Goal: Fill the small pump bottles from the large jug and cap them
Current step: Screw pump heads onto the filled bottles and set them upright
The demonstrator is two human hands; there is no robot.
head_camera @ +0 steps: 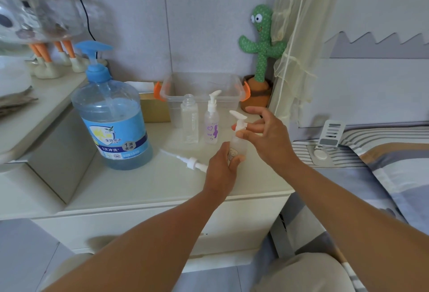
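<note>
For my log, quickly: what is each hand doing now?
Left hand: closed around the small bottle.
Right hand: fingers pinching the pump cap on that bottle.

Cactus toy stands beside clear bin.

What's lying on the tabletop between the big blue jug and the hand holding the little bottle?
A loose white pump head with its dip tube, lying flat between the jug and the left hand, seen from the head camera.

Jug label: "全效加浓", "1次冲洗", "C&C".
</note>
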